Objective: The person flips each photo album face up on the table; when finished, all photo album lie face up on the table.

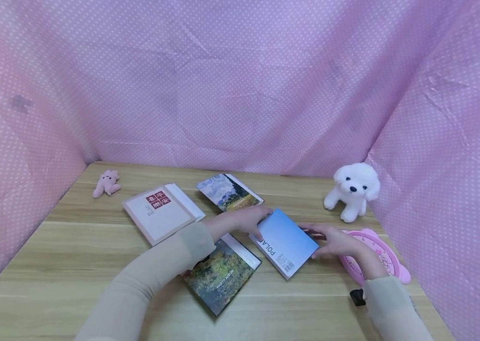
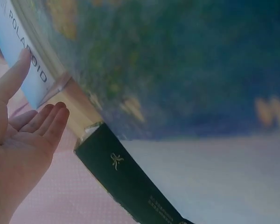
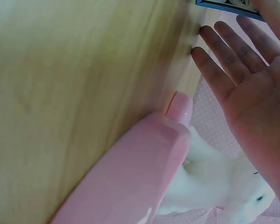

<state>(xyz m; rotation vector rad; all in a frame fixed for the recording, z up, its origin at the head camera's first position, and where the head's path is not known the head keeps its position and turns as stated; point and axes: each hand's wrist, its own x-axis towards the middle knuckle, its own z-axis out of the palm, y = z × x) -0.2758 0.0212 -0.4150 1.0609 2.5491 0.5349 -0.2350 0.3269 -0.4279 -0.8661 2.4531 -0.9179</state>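
Note:
A blue album marked POLAROID (image 1: 288, 241) lies at an angle on the table between my two hands. My left hand (image 1: 252, 220) is at its left side, thumb over the lettering and fingers by the upper corner. In the left wrist view, the left hand (image 2: 25, 135) has fairly straight fingers. My right hand (image 1: 335, 240) is by the album's right edge, thumb and fingers spread apart. The right wrist view shows the right hand (image 3: 252, 79) with extended fingers near the album's edge (image 3: 231, 6); whether they touch it, I cannot tell.
Under my left forearm lie a floral photo album (image 1: 223, 279) and a white album with red characters (image 1: 159, 208). A landscape-painting album (image 1: 229, 192) is behind. A pink clock (image 1: 355, 272) and white plush dog (image 1: 352, 189) stand right; a pink plush toy (image 1: 107, 183) sits far left.

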